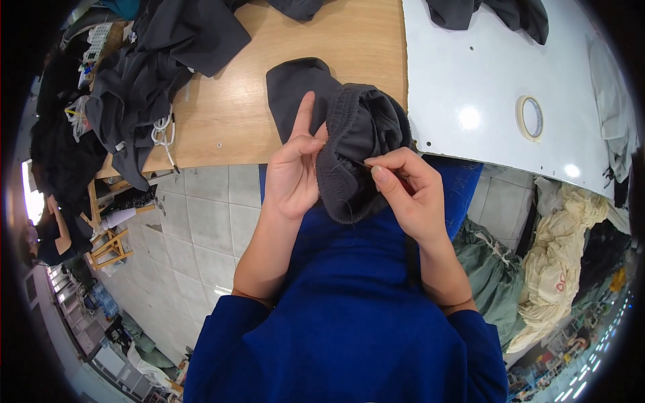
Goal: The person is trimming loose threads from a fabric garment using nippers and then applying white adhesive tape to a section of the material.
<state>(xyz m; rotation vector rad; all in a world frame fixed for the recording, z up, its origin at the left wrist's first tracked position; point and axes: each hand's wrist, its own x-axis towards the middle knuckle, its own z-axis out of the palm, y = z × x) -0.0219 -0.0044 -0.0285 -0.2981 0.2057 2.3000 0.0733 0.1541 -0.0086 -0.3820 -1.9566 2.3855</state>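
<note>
A dark grey garment (363, 127) with a gathered elastic waistband is bunched up in front of me, over the table's near edge and my lap. My left hand (293, 176) grips the waistband from its left side. The index finger points up and away, while the other fingers are partly hidden behind the cloth. Inside the opening, my right hand (410, 188) pinches a thin, dark-tipped tool (363, 164) close to the fabric. Something reddish shows in that palm; the tool's kind is too small to make out. Loose thread ends hang from the waistband.
More dark garments (181, 40) pile up on the wooden table (235, 127) at the left, beside a white cord (162, 132). On the white tabletop (463, 80) at the right lies a roll of tape (530, 118). Cream cloth bundles (561, 262) and a green sack (487, 269) stand at right.
</note>
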